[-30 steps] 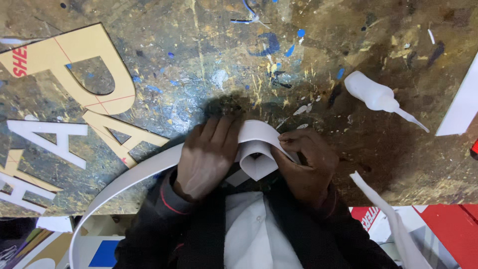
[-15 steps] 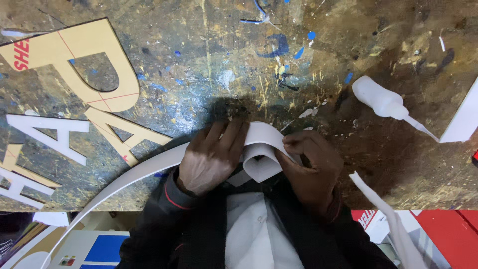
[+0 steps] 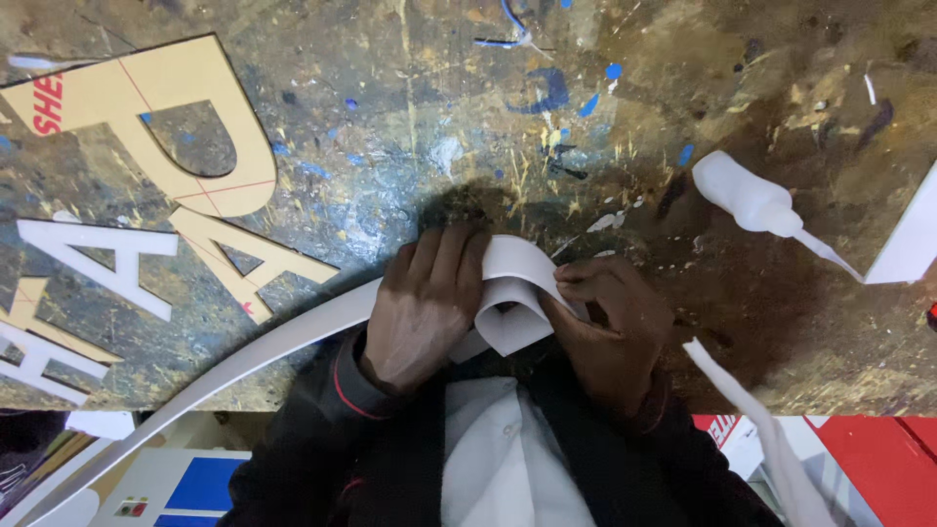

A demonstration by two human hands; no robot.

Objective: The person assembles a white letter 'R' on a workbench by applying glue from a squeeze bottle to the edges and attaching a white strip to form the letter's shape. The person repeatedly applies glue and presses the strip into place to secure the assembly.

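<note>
A long white flexible strip (image 3: 264, 346) curves from the lower left up to my chest, where its end is bent into a tight loop (image 3: 515, 303). My left hand (image 3: 425, 303) lies flat over the strip at the loop's left side, fingers pressing on its top. My right hand (image 3: 610, 322) pinches the loop's right side. Both hands are at the near edge of the paint-spattered workbench (image 3: 468, 127). A second white strip (image 3: 771, 429) hangs off the edge to the right of my right hand.
Tan cardboard letter cut-outs (image 3: 166, 127) and white letter cut-outs (image 3: 98, 263) lie on the left of the bench. A white squeeze bottle with a long nozzle (image 3: 752, 200) lies at the right, next to a white panel (image 3: 913, 244). Red and blue boards show below the bench edge.
Both hands stay on the bent strip. The loop looks slightly tighter and the view has shifted a little.
</note>
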